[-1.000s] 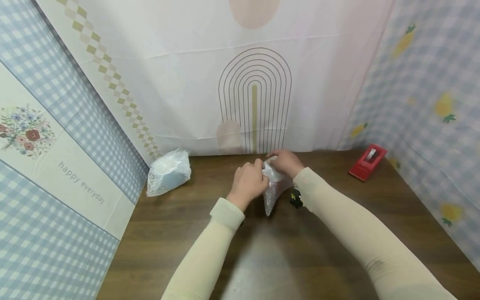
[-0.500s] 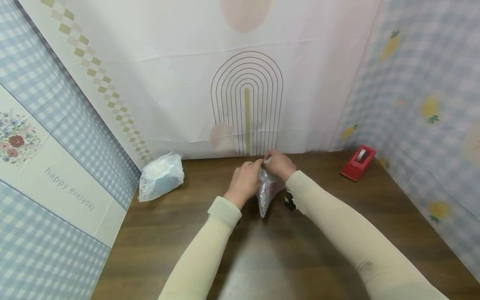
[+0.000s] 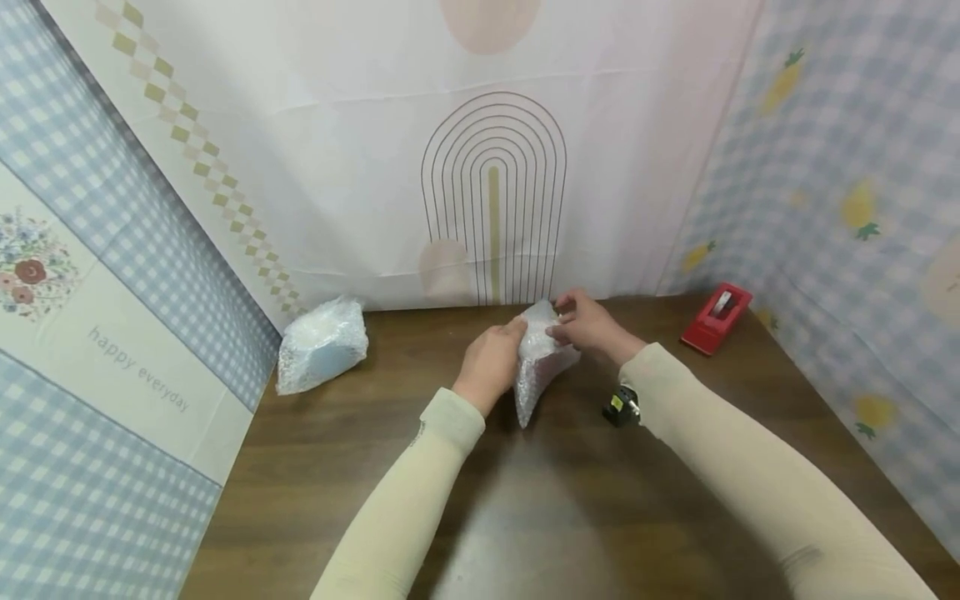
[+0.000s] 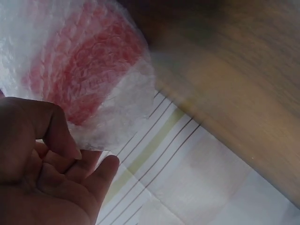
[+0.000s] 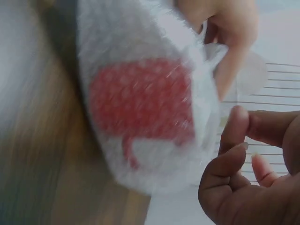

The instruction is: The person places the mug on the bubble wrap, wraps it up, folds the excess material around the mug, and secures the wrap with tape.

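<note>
A red mug (image 5: 140,98) with its handle showing sits inside a clear bubble-wrap bag (image 3: 536,346), upright near the back edge of the table. My left hand (image 3: 491,362) grips the bag's left side near the top. In the left wrist view the thumb and fingers of that hand pinch the edge of the bubble wrap (image 4: 131,108), with red showing through it. Beside the upper right of the bag is my right hand (image 3: 592,325), its fingers loosely bent. The right wrist view shows those fingers (image 5: 236,124) just off the wrap, with nothing between them.
Another bubble-wrapped bundle (image 3: 324,346), pale blue inside, lies at the back left. A red tape dispenser (image 3: 717,317) stands at the back right of the wooden table (image 3: 345,467). A printed cloth (image 3: 360,183) hangs right behind the table.
Half a second ago both hands met at the bag's top, my right hand with a small whitish bit at its fingertips. It has since moved right, and the bag's upper part is uncovered.
</note>
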Motion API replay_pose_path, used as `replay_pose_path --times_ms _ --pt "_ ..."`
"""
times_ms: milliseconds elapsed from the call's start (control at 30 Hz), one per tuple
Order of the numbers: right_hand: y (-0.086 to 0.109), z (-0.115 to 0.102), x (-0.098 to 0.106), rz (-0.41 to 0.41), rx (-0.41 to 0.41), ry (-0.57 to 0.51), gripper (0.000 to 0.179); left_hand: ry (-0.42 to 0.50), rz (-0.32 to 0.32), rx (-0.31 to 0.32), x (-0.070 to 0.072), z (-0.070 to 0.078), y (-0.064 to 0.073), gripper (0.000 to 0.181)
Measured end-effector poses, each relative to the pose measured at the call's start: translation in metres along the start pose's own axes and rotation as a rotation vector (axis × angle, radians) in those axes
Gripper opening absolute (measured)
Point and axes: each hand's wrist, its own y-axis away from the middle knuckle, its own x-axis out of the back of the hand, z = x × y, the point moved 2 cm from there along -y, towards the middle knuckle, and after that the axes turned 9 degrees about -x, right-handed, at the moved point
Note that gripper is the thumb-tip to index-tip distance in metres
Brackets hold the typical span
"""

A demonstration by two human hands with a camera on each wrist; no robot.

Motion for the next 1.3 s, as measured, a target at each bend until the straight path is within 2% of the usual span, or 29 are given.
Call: replay_pose_path --times_ms 33,100,200,267,333,400,500,733,933,1067,1200,1300 --pt "0.002 0.002 0.000 0.007 0.014 0.006 0.053 -0.013 0.007 -0.010 -0.008 -0.004 -0.002 0.062" --pt "0.004 0.010 -0.002 0.039 0.052 0.048 0.042 -0.067 0.041 -0.029 -0.034 -0.018 -0.007 0.064" --pt "0.005 0.020 -0.004 0.069 0.095 0.076 0.028 -0.083 0.049 -0.032 -0.053 -0.026 -0.011 0.064" --pt "0.004 0.026 -0.006 0.073 0.119 0.074 0.025 -0.044 0.036 -0.024 -0.041 -0.021 -0.008 0.061" --pt "0.002 0.031 -0.008 0.074 0.137 0.070 0.023 0.024 0.007 0.000 -0.017 -0.009 -0.002 0.058" --pt "0.000 0.037 -0.009 0.081 0.157 0.093 0.020 0.068 0.001 0.012 -0.004 -0.002 0.001 0.057" --pt "-0.005 0.045 -0.012 0.092 0.192 0.117 0.017 0.107 -0.015 0.023 0.007 0.002 0.006 0.063" --pt "-0.012 0.063 -0.023 0.174 0.276 0.159 0.017 0.205 -0.068 0.019 0.011 -0.003 0.014 0.074" --pt "-0.016 0.069 -0.029 0.233 0.340 0.226 0.018 0.300 -0.089 0.068 0.018 -0.005 0.015 0.074" --pt "-0.018 0.073 -0.024 0.216 0.359 0.208 0.018 0.286 -0.073 0.085 0.014 0.000 0.010 0.077" --pt "-0.020 0.073 -0.018 0.186 0.382 0.222 0.018 0.243 -0.025 0.053 0.008 0.002 0.009 0.093" --pt "-0.025 0.073 -0.017 0.178 0.388 0.263 0.018 0.229 -0.008 0.036 0.004 0.003 0.010 0.095"
